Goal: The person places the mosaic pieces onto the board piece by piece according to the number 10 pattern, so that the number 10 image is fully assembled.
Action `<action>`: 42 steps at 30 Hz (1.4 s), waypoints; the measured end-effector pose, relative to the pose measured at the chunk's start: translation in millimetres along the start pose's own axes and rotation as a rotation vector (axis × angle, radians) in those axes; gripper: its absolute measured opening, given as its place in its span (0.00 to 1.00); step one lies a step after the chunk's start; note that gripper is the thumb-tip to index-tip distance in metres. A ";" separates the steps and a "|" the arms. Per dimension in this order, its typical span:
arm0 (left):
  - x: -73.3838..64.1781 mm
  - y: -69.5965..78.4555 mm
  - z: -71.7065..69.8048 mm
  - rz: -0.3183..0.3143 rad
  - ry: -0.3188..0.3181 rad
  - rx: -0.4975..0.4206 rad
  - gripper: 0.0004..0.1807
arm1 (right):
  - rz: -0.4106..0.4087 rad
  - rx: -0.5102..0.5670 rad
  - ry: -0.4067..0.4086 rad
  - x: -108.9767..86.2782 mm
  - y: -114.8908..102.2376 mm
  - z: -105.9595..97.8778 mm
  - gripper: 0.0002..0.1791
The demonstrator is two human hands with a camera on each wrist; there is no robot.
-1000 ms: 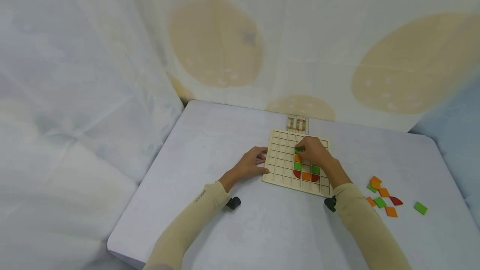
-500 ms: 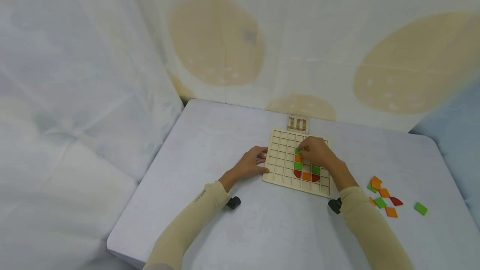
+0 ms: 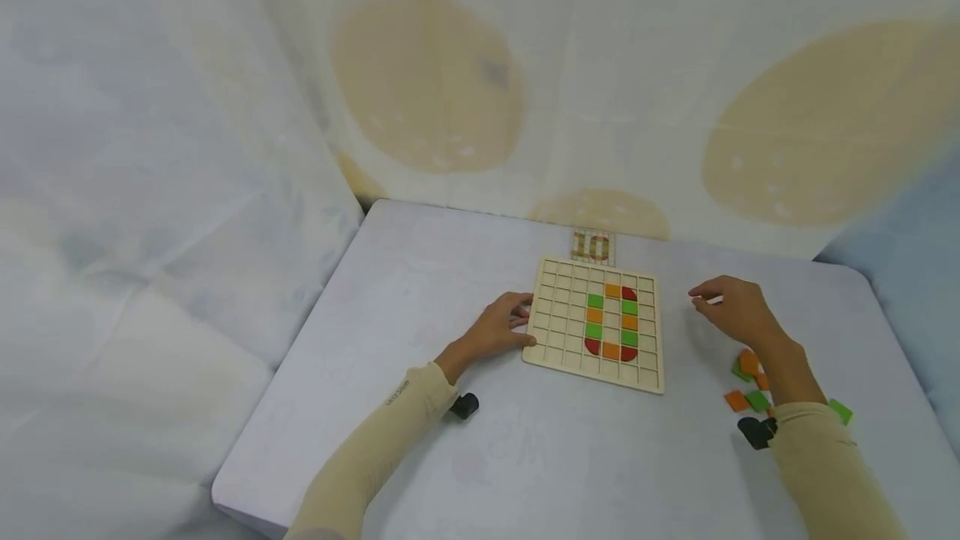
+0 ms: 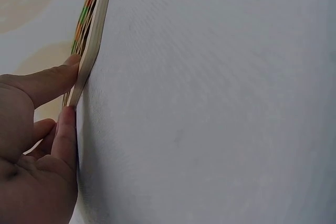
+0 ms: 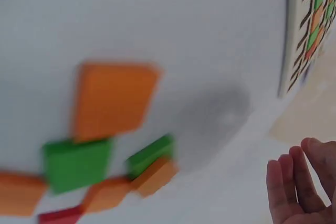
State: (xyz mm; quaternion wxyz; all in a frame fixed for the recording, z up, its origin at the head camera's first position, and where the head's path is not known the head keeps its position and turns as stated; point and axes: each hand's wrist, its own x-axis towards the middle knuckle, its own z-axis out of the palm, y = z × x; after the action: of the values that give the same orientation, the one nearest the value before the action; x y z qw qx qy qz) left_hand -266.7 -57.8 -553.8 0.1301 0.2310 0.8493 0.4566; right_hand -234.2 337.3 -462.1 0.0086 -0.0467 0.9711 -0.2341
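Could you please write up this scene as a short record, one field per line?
Board: light gridded board, on the table
Set pieces: eleven, green, orange and red, forming a tall ring with its top-left corner missing
Pattern card: just beyond the board; fine print too small to read
Left hand: holds the board's left edge
Right hand: raised off the table, right of the board; no piece visible in it
Loose pieces: orange, green and red, on the table to the right
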 end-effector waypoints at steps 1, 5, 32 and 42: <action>-0.2 -0.2 -0.5 0.002 0.002 0.003 0.46 | 0.012 -0.007 0.006 -5.2 6.3 -4.2 0.13; -1.4 -0.6 -3.4 0.005 0.003 0.006 0.46 | 0.077 -0.019 0.022 -26.3 27.3 -15.1 0.14; -2.8 -0.9 -1.7 0.023 -0.006 -0.059 0.46 | 0.235 -0.065 -0.280 -103.0 86.1 -26.7 0.24; -0.3 -0.5 0.0 0.018 -0.003 -0.041 0.46 | 0.207 -0.061 -0.253 -107.0 91.0 -23.2 0.18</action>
State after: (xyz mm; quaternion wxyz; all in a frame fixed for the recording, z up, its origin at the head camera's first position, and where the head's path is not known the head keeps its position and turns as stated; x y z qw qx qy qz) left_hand -266.5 -58.2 -554.2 0.1318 0.2366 0.8374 0.4749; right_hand -136.5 438.7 -483.5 0.1533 0.0244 0.9685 -0.1947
